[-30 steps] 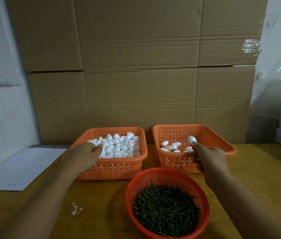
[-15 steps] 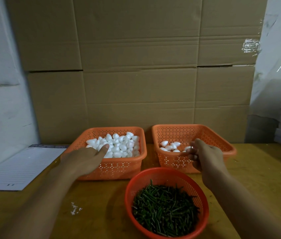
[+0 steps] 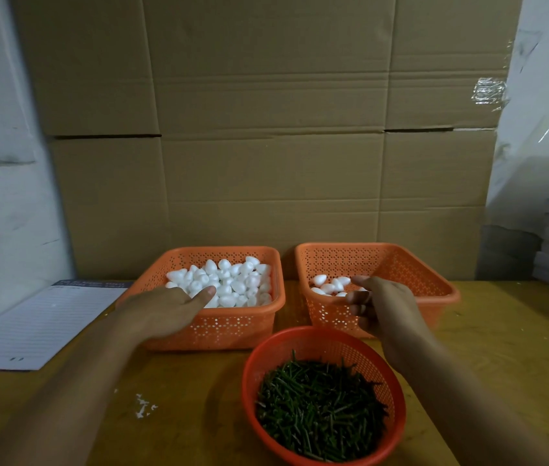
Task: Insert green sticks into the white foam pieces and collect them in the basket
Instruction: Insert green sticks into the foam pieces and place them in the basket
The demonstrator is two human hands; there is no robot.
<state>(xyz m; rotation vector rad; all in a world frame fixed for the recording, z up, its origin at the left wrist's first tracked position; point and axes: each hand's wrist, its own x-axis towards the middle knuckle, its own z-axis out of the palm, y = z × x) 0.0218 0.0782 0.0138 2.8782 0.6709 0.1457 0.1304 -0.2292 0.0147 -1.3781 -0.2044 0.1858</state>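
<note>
Two hands, left hand (image 3: 169, 306) open over foam pieces (image 3: 229, 280); right hand (image 3: 380, 304) loosely curled, empty, at second basket (image 3: 401, 264); three baskets, one round with green sticks (image 3: 320, 405), one desk (image 3: 502, 348).

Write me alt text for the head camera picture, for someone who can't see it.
A person's left hand reaches into a rectangular orange basket full of white foam pieces, while the right hand hovers at a second orange basket holding only a few. In front, a round red basket of green sticks sits on a wooden table, cardboard boxes behind.
</note>
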